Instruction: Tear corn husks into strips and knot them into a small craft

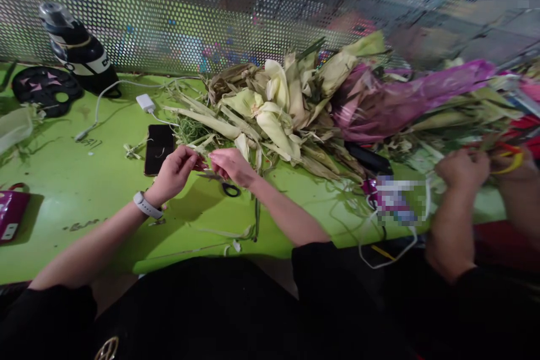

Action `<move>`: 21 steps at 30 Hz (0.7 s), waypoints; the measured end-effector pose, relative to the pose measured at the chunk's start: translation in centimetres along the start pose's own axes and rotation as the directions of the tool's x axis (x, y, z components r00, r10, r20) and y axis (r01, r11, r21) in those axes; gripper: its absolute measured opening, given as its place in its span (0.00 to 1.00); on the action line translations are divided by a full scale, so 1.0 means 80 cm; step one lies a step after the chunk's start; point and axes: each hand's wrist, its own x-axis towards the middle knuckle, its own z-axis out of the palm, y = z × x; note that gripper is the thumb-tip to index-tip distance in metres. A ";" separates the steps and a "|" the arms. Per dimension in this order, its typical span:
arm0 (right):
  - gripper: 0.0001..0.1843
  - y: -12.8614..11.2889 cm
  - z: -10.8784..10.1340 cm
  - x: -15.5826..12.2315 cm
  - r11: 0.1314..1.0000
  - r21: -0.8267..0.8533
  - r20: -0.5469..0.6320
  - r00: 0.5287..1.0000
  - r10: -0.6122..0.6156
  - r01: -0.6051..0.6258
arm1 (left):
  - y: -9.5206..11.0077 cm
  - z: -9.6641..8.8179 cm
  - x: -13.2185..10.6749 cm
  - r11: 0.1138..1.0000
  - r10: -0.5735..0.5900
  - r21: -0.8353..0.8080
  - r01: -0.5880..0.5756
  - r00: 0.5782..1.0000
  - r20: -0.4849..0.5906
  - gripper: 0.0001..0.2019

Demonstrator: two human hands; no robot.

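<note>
Above the green table (105, 253), my left hand (179, 167) is closed with thumb and fingers pinched together. Close to it on the right, my right hand (232, 165) is closed in a pinch as well, fingertips facing the left ones. What sits between the fingers is too small to make out. A pair of scissors (231, 189) lies under the hands, its black handle showing. Just behind them spreads a heap of dried corn husks (274, 118). A dark phone (157, 145) rests beside my left hand, partly covered by it.
A white charger (145, 103) with cable, a dark bottle (86, 50) and a black tray (46, 90) stand back left. Left is a purple box (12, 214). A pink plastic bag (371, 101) lies among husks. At right a co-worker's hands (466, 169) work near a yellow loop.
</note>
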 end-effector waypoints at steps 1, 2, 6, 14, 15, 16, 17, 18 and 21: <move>0.23 -0.001 0.002 -0.001 0.999 0.021 0.015 0.999 0.029 -0.030 | -0.001 0.000 0.000 0.998 0.026 0.063 -0.027 1.000 0.006 0.11; 0.24 -0.002 0.005 -0.001 0.998 0.043 0.032 0.998 0.050 -0.051 | -0.002 -0.001 0.000 0.990 0.055 0.131 -0.055 0.998 0.007 0.10; 0.18 -0.002 0.012 0.002 0.987 0.156 0.059 0.998 0.034 -0.043 | -0.003 -0.002 -0.002 0.944 0.141 0.297 -0.143 0.990 0.029 0.07; 0.16 0.000 0.009 0.008 0.966 0.249 -0.023 0.997 0.076 -0.068 | 0.000 0.000 -0.004 0.921 0.103 0.352 -0.169 0.975 0.198 0.07; 0.16 0.001 0.010 0.008 0.966 0.248 -0.024 0.996 0.087 -0.078 | 0.000 0.000 -0.004 0.911 0.110 0.366 -0.190 0.968 0.227 0.06; 0.16 0.003 0.011 0.008 0.965 0.246 -0.022 0.995 0.102 -0.093 | -0.001 0.001 -0.005 0.898 0.121 0.385 -0.215 0.959 0.255 0.06; 0.16 0.004 0.012 0.009 0.963 0.243 -0.015 0.993 0.119 -0.112 | -0.002 0.001 -0.005 0.881 0.133 0.406 -0.243 0.951 0.281 0.06; 0.16 0.005 0.012 0.009 0.962 0.241 -0.008 0.991 0.135 -0.130 | -0.004 0.001 -0.005 0.863 0.143 0.428 -0.268 0.943 0.302 0.06; 0.16 0.010 0.014 0.009 0.959 0.235 0.008 0.987 0.158 -0.156 | -0.008 0.000 -0.006 0.824 0.144 0.476 -0.308 0.926 0.350 0.05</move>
